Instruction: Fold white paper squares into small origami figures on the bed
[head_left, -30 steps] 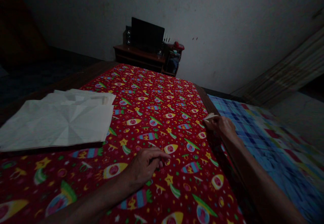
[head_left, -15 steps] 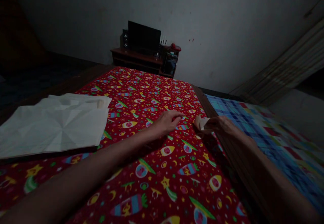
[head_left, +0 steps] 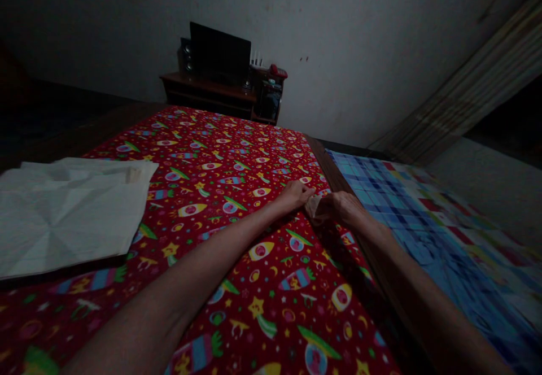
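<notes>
Both my hands meet near the right edge of a bed covered in a red patterned sheet (head_left: 237, 155). My right hand (head_left: 341, 206) is closed on a small pale folded piece of paper (head_left: 314, 206). My left hand (head_left: 294, 195) reaches across the sheet and its fingertips touch that same piece, pinching its left side. A stack of creased white paper sheets (head_left: 68, 211) lies at the left of the bed, far from both hands.
A blue checked mat (head_left: 402, 205) lies on the floor right of the bed. A low wooden stand with a dark screen (head_left: 220, 53) and small items stands against the grey wall at the far end. The room is dim.
My left hand moved from the middle of the sheet over to the right and now touches the paper piece in my right hand. The view shifted slightly right.
</notes>
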`<state>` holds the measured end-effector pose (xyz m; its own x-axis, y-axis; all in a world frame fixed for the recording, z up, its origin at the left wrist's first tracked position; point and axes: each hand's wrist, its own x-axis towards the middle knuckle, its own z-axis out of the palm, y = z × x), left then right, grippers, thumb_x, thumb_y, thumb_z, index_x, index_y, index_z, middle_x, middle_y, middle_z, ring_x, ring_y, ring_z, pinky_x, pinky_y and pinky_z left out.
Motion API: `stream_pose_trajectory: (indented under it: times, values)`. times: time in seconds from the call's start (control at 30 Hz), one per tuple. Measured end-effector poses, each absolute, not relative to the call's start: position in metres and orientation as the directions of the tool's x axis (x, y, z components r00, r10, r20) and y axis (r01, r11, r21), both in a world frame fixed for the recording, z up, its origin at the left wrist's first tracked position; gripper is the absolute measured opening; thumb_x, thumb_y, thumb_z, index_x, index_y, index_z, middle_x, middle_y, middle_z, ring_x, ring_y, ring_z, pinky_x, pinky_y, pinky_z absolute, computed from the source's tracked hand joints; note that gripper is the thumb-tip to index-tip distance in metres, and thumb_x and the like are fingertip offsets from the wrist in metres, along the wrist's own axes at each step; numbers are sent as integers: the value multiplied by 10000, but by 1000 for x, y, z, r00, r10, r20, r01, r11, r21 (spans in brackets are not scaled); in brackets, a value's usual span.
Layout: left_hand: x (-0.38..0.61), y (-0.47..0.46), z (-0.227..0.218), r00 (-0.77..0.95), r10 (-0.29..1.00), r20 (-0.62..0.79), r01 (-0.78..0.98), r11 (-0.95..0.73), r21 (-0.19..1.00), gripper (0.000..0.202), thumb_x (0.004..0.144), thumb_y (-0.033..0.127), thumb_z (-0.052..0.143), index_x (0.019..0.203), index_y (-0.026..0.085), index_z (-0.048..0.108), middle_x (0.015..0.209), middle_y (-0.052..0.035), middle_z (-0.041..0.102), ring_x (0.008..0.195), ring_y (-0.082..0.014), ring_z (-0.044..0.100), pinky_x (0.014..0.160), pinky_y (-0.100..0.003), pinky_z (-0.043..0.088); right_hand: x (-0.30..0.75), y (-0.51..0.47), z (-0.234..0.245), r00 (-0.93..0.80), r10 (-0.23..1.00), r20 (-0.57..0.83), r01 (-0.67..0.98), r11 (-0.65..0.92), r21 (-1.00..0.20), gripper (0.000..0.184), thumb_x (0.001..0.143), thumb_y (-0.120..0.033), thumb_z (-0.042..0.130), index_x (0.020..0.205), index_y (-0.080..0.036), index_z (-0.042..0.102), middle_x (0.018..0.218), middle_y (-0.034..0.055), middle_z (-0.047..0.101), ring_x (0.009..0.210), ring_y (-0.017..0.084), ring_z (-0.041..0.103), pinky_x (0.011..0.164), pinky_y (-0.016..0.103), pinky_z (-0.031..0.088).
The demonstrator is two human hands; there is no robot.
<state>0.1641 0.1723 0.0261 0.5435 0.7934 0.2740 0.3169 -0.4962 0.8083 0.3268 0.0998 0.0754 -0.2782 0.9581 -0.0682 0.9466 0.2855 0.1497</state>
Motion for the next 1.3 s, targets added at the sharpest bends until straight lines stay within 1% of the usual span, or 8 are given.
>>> stream_pose_trajectory:
  times: [0.27, 0.5, 0.6, 0.7, 0.83, 1.0, 1.1, 1.3]
  values:
    - [167, 170, 19, 557, 785, 272, 261, -476, 840, 482, 865, 396, 366, 521, 121, 562, 446, 33, 418, 457, -85, 356, 482, -216, 250, 308, 100, 71, -312, 948, -58, 914, 316, 254, 196, 772, -22, 427, 754, -114, 599, 673, 84, 596, 573, 119, 488, 538, 243, 255]
    - [159, 173, 20, 549, 782, 295, 279, -504, 817, 479, 890, 353, 334, 622, 101, 642, 517, 7, 514, 518, -105, 441, 529, -205, 316, 309, 104, 75, -317, 944, -94, 909, 331, 252, 146, 785, -75, 473, 734, -122, 602, 627, 48, 577, 526, 92, 456, 516, 229, 251]
    - [140, 172, 23, 526, 788, 320, 307, -527, 793, 392, 877, 289, 360, 786, 96, 689, 636, -18, 599, 610, -130, 497, 609, -218, 365, 310, 102, 75, -296, 950, -98, 917, 312, 250, 128, 786, -125, 494, 755, -123, 618, 640, 55, 589, 539, 101, 481, 504, 232, 241]
    - [109, 163, 26, 531, 781, 329, 325, -546, 772, 331, 831, 209, 423, 1037, 127, 669, 820, -43, 661, 736, -153, 551, 704, -234, 401, 309, 101, 75, -250, 964, -88, 932, 264, 248, 149, 795, -171, 500, 798, -120, 640, 672, 77, 614, 574, 124, 524, 496, 238, 235]
    - [53, 135, 28, 580, 761, 289, 347, -552, 758, 364, 833, 201, 420, 1118, 150, 640, 792, -39, 659, 679, -137, 556, 684, -232, 429, 312, 104, 81, -157, 985, -69, 962, 169, 215, 189, 788, -247, 551, 888, -138, 668, 812, 102, 662, 702, 153, 595, 529, 219, 290]
    - [-16, 83, 32, 576, 803, 153, 443, -464, 767, 359, 846, 189, 393, 1108, 162, 637, 844, -41, 667, 706, -128, 587, 670, -226, 460, 323, 118, 91, 79, 996, -46, 976, -68, 208, 275, 816, -310, 512, 914, -124, 690, 844, 132, 683, 719, 180, 635, 517, 216, 329]
    - [-42, 57, 30, 568, 807, 164, 459, -475, 751, 350, 854, 181, 383, 1083, 178, 647, 849, -35, 665, 758, -127, 610, 691, -220, 472, 325, 126, 87, 182, 983, -30, 959, -171, 226, 308, 793, -294, 536, 952, -71, 677, 911, 191, 673, 789, 238, 649, 542, 237, 366]
    - [-53, 41, 13, 529, 802, 277, 407, -526, 747, 341, 862, 179, 379, 1012, 184, 685, 881, -47, 675, 799, -127, 627, 716, -216, 486, 318, 134, 77, 216, 977, -1, 954, -210, 213, 348, 824, -330, 516, 1030, -82, 648, 1038, 203, 647, 944, 279, 631, 660, 268, 429]
